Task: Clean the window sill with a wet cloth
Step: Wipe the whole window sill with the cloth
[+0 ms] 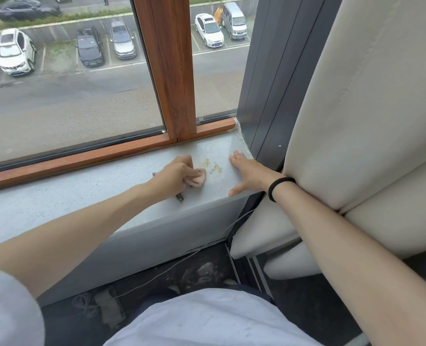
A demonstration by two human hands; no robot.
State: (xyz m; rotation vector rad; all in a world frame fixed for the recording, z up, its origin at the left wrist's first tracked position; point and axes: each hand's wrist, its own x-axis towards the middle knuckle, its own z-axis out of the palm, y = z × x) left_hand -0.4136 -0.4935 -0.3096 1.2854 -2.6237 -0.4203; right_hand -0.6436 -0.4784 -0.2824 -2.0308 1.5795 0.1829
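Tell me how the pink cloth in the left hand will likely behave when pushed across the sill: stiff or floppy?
Probably floppy: the pink cloth sits wadded in the left hand, so it should squash and fold when pushed. It looks small, so likely light. On the smooth sill it may slide easily.

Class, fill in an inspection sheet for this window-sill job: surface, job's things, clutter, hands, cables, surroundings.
Surface: grey speckled window sill, yellowish stain near its right end.
Job's things: pinkish cloth, bunched beside the stain.
Clutter: small dark scrap at the sill's front edge.
Hands: left hand grips the cloth; right hand rests flat on the sill.
Cables: thin white cable runs below the sill.
Surroundings: wooden window frame, cream padded panel, parked cars outside.
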